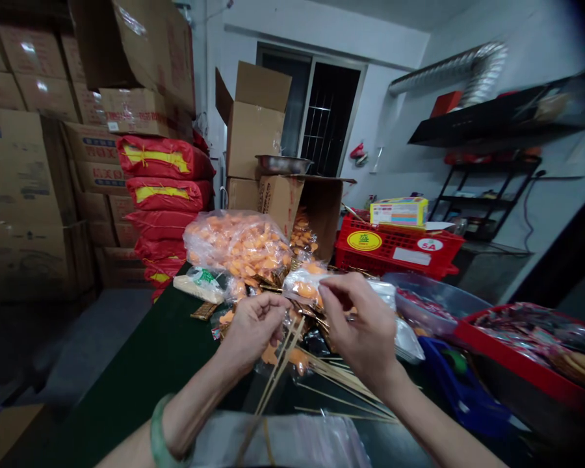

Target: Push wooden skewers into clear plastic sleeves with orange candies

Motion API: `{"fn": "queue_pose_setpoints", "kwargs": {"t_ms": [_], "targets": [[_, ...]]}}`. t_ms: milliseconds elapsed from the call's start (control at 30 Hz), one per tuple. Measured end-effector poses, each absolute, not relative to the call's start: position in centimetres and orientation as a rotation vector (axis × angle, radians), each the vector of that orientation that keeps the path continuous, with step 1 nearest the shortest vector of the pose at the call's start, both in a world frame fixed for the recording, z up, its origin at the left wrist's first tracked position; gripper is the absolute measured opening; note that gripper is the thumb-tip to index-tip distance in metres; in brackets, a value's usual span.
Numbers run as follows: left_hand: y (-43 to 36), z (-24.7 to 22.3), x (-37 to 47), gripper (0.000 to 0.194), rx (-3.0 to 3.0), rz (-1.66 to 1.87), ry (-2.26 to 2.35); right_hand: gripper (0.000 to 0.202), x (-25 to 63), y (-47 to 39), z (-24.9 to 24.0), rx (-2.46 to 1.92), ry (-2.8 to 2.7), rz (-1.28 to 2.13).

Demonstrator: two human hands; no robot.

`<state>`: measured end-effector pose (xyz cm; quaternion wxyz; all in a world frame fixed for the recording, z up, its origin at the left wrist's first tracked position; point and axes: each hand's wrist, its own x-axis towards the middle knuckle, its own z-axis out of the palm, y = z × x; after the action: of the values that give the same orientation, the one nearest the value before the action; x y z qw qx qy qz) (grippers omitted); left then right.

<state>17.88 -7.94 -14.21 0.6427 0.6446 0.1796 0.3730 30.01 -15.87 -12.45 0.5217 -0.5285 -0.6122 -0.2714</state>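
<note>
Clear bags point(316, 441) lie nearest, slanted sticks point(288, 353) rising from their far edge. Beyond the bags, the left hand point(256, 328) curls, thumb close to fingers; the right hand point(361, 322) nearly pinches — whether either grips something thin, I cannot tell. Loose sticks point(331, 372) fan out just past the bags; orange packets point(238, 240) heap farther beyond. A brushing forearm could scatter the sticks — they lie unbound.

A dark, barred window point(329, 117) breaks the pale wall point(292, 36).
</note>
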Motion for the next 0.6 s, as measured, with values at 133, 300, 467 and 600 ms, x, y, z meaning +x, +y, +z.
{"fn": "queue_pose_setpoints", "kwargs": {"t_ms": [133, 300, 467, 600], "targets": [[-8.9, -14.0, 17.8, 0.024, 1.578, 0.846, 0.340, 0.013, 28.6, -17.4, -12.8, -1.322, -1.707, -0.896], [-10.0, -14.2, 17.6, 0.021, 1.894, 0.888, 0.235, 0.019, 28.7, -17.6, -13.9, -1.489, -1.722, -0.927], [-10.5, -14.6, 17.5, 0.024, 2.318, 0.967, 0.191, 0.025, 28.5, -18.6, -14.4, -1.554, -1.759, -0.913], [-11.1, -14.5, 17.7, 0.023, 2.365, 0.892, 0.149, 0.022, 29.1, -18.7, -14.5, -1.609, -1.677, -0.815]]}}
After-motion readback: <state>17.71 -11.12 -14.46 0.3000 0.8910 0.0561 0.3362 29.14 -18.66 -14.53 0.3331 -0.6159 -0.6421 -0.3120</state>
